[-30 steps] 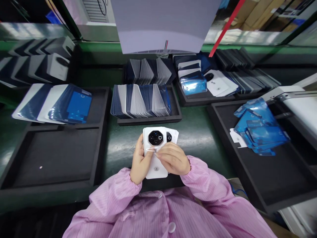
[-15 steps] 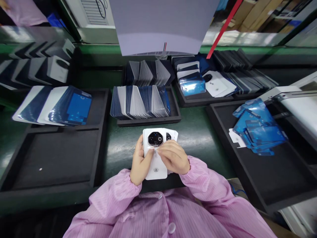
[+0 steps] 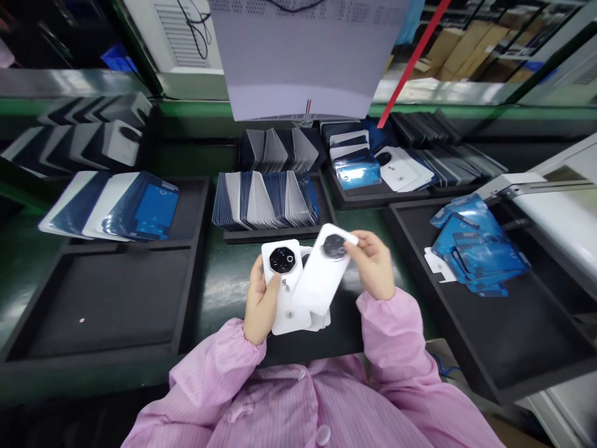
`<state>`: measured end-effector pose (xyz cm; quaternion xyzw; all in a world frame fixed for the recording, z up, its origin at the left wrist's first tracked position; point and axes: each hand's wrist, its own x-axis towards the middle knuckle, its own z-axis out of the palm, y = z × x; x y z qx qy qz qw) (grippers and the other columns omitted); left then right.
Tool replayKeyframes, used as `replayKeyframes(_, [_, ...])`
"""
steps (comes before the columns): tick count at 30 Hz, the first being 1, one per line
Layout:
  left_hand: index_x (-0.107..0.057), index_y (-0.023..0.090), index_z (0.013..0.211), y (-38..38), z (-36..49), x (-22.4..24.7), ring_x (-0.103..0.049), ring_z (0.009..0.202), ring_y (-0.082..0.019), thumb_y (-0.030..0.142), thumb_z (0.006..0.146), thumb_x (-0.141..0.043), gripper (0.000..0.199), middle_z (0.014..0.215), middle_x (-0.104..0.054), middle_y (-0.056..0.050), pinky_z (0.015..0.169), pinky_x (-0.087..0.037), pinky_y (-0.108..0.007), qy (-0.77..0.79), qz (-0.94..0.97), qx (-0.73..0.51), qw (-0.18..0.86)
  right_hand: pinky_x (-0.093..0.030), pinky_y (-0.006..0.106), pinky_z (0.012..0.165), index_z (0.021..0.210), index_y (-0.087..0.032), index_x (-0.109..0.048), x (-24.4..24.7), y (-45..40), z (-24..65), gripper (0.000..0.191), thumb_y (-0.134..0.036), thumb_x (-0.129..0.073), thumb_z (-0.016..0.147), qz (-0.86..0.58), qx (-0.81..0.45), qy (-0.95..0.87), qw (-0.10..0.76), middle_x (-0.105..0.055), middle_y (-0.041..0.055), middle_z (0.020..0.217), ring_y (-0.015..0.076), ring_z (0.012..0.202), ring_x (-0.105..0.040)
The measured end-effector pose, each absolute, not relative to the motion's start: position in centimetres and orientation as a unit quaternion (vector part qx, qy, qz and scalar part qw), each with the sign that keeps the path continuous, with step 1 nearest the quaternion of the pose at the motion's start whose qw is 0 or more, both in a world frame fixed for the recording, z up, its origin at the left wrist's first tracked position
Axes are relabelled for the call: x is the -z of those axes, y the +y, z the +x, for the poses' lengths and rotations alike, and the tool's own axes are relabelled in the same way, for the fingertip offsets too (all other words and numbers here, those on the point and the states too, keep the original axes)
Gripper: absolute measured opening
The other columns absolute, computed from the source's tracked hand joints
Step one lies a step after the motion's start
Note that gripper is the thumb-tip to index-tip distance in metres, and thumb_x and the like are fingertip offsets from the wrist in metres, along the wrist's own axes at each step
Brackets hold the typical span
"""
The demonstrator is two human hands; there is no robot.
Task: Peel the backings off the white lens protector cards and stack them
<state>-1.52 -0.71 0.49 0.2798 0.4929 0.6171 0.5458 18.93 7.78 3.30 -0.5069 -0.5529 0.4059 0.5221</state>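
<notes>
The left hand point(image 3: 262, 303) grips a white panel point(image 3: 288, 302) by its left side, thumb pressed on the front just under the dark, many-sided camera patch point(image 3: 282, 260); small dark characters and a round mark show lower down. The right hand point(image 3: 374, 264) pinches a second white panel point(image 3: 323, 274) by its upper right corner, thumb on the front by a dark round patch — this panel leans to the right at the top and overlaps the first one's right side. More white pieces point(image 3: 319, 322) peek out beneath the two. All of this is held in front of the person's pink striped clothing, over the near part of the dark green table point(image 3: 227, 274). Just beyond stands a black tray point(image 3: 280, 235) with a tight row of fanned blue and white panels point(image 3: 265, 200); blue sheets point(image 3: 485, 249) lie heaped in the right-hand tray point(image 3: 508, 342).
</notes>
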Motion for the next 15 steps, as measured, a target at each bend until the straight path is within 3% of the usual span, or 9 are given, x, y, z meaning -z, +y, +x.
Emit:
replayKeyframes(3, [-0.039, 0.027, 0.136, -0.3, -2.0, -0.6, -0.066, 0.107, -0.024, 0.040, 0.082, -0.066, 0.061, 0.125, -0.064, -0.009, 0.089, -0.054, -0.038, 0.500, 0.252, -0.645, 0.520, -0.047, 0.024, 0.051, 0.097, -0.019, -0.062, -3.3, 8.5, 20.7, 0.030, -0.035, -0.071, 0.073, -0.535, -0.431, -0.498, 0.529, -0.068, 0.0019, 0.077, 0.0128, 0.059, -0.060])
replayKeyframes(6, [-0.040, 0.028, 0.135, -0.1, -2.2, -0.6, -0.066, 0.107, -0.025, 0.040, 0.081, -0.066, 0.061, 0.125, -0.064, -0.009, 0.087, -0.054, -0.038, 0.505, 0.255, -0.640, 0.520, -0.046, 0.026, 0.048, 0.098, -0.017, -0.062, -2.2, 8.4, 19.9, 0.031, -0.036, -0.069, 0.074, -0.554, -0.446, -0.567, 0.416, -0.066, 0.0015, 0.071, 0.0142, 0.055, -0.058])
replayKeyframes(8, [-0.039, 0.027, 0.136, 0.0, -2.2, -0.6, -0.066, 0.106, -0.025, 0.040, 0.081, -0.067, 0.063, 0.123, -0.065, -0.009, 0.086, -0.054, -0.038, 0.508, 0.267, -0.627, 0.527, -0.049, 0.030, 0.052, 0.095, -0.017, -0.064, -1.3, 7.9, 18.5, 0.025, -0.034, -0.066, 0.077, -0.565, -0.386, -0.645, 0.341, -0.063, 0.0005, 0.066, 0.0161, 0.056, -0.058])
replayKeyframes(10, [-0.037, 0.026, 0.138, 0.0, -2.0, -0.6, -0.066, 0.105, -0.025, 0.040, 0.082, -0.066, 0.065, 0.122, -0.065, -0.010, 0.086, -0.054, -0.038, 0.510, 0.281, -0.617, 0.529, -0.053, 0.038, 0.066, 0.090, -0.018, -0.065, -0.6, 7.4, 17.0, 0.019, -0.030, -0.066, 0.076, -0.564, -0.265, -0.711, 0.325, -0.063, 0.0038, 0.074, 0.0208, 0.070, -0.062])
replayKeyframes(12, [-0.036, 0.025, 0.138, -0.2, -1.9, -0.5, -0.064, 0.108, -0.025, 0.039, 0.084, -0.063, 0.063, 0.125, -0.063, -0.011, 0.089, -0.053, -0.038, 0.513, 0.306, -0.610, 0.520, -0.051, 0.046, 0.083, 0.090, -0.018, -0.066, -0.5, 6.7, 15.9, 0.018, -0.028, -0.068, 0.076, -0.540, -0.164, -0.744, 0.357, -0.062, 0.0098, 0.095, 0.0268, 0.093, -0.061])
replayKeyframes(15, [-0.038, 0.023, 0.138, -0.5, -1.5, -0.4, -0.055, 0.123, -0.024, 0.035, 0.088, -0.058, 0.055, 0.137, -0.054, -0.011, 0.101, -0.045, -0.039, 0.521, 0.390, -0.587, 0.481, -0.051, 0.044, 0.088, 0.097, -0.020, -0.064, -1.1, 5.8, 15.2, 0.019, -0.029, -0.067, 0.081, -0.483, -0.166, -0.746, 0.428, -0.057, 0.0117, 0.113, 0.0262, 0.107, -0.057])
